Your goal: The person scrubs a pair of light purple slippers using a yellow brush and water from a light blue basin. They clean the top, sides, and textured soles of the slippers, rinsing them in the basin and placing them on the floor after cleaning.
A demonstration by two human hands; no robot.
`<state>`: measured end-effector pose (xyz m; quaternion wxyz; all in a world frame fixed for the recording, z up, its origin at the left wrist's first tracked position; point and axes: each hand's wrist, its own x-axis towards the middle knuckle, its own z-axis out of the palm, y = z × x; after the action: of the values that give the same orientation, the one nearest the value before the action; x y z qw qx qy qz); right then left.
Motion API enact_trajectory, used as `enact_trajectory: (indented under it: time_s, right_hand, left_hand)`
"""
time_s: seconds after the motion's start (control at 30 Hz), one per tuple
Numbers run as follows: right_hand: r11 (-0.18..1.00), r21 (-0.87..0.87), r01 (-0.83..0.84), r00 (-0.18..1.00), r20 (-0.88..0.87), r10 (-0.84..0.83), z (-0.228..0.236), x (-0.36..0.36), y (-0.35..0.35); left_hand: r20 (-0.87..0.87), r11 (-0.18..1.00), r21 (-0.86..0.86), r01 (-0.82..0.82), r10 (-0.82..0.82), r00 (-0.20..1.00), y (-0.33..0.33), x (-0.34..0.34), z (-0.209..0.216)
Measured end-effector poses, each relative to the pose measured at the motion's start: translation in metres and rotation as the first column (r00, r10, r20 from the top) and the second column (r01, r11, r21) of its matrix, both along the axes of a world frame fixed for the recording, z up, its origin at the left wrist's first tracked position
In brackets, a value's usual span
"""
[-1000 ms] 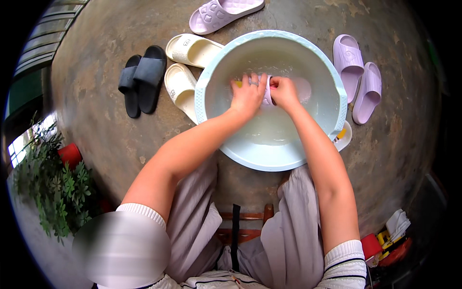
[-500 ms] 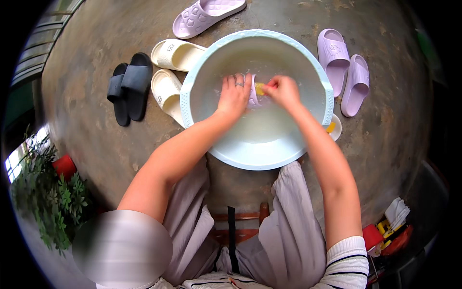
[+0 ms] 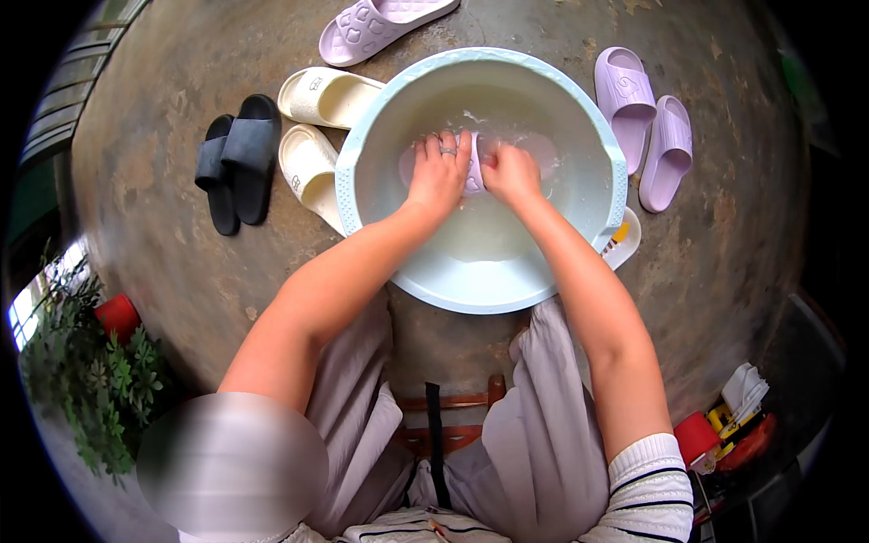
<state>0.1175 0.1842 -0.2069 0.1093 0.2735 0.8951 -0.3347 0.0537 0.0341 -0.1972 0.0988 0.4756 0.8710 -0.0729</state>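
Note:
A lilac slide slipper [image 3: 473, 166] lies in the cloudy water of a pale blue basin [image 3: 480, 300] between my knees. My left hand [image 3: 442, 172], with a ring on one finger, is laid over the slipper's strap and holds it. My right hand [image 3: 512, 174] is closed at the strap's opening, above the sole. Its fingertips, and whatever they grip, are hidden now. Part of the slipper shows under the water on either side of my hands.
Two cream slippers [image 3: 310, 166] touch the basin's left side, with black slippers [image 3: 251, 149] farther left. Lilac slippers [image 3: 626, 98] stand at the right, and another lilac slipper [image 3: 367, 32] at the back. A white dish [image 3: 631, 242] with a yellow item sits against the basin's right.
My right hand has shifted slightly left, closer to the slipper's strap. The yellow piece seen in its fingers is out of sight now. My left hand stays on the slipper.

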Motion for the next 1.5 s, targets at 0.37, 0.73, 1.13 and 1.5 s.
enact_trajectory:
  time_s: [0.37, 0.73, 1.13, 1.5]
  right_hand:
    - [0.996, 0.001, -0.091, 0.982, 0.167, 0.09, 0.02, -0.001, 0.028]
    - [0.998, 0.035, -0.058, 0.996, -0.059, 0.06, 0.001, -0.026, 0.0]
    - [0.955, 0.278, -0.1, 0.993, -0.03, 0.113, 0.033, -0.003, 0.028]
    - [0.844, 0.452, -0.29, 0.952, 0.227, 0.205, 0.091, 0.049, 0.046]
  left_hand:
    - [-0.022, 1.0, 0.004, -0.026, 0.026, 0.999, -0.004, -0.004, -0.005]
    - [0.035, 0.999, 0.031, -0.009, 0.008, 0.999, -0.007, -0.008, -0.001]
    - [-0.009, 0.997, 0.065, -0.03, 0.031, 0.999, -0.002, 0.0, -0.007]
    - [0.171, 0.997, 0.045, -0.062, 0.054, 0.984, 0.0, -0.019, 0.026]
